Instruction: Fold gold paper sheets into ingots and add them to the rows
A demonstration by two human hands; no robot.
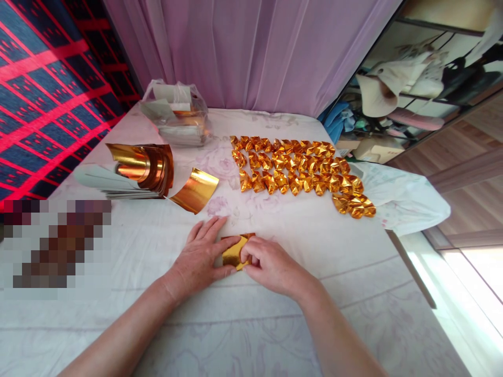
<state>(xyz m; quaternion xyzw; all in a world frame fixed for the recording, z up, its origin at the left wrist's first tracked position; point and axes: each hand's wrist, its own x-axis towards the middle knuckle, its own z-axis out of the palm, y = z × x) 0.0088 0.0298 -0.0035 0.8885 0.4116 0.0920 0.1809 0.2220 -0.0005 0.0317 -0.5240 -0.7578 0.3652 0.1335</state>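
Observation:
A small piece of folded gold foil paper (232,255) lies on the table in front of me. My left hand (200,251) holds it from the left, index finger on the upper edge and thumb on the lower edge. The other left fingers stretch flat on the cloth. On the paper's right end, my right hand (271,262) is closed, fingers curled and pressing on it; they cover that end. Beyond my left hand lies a loose, curved gold foil sheet (196,189). Several rows of folded gold foil pieces (293,165) stand further back on the right.
A stack of foil sheets (159,167) curls at the left, gold and pale sides showing. Behind it stands a clear plastic bag (178,118) of more sheets. A white plastic bag (408,196) hangs over the table's right edge. Purple curtains (251,52) close off the back.

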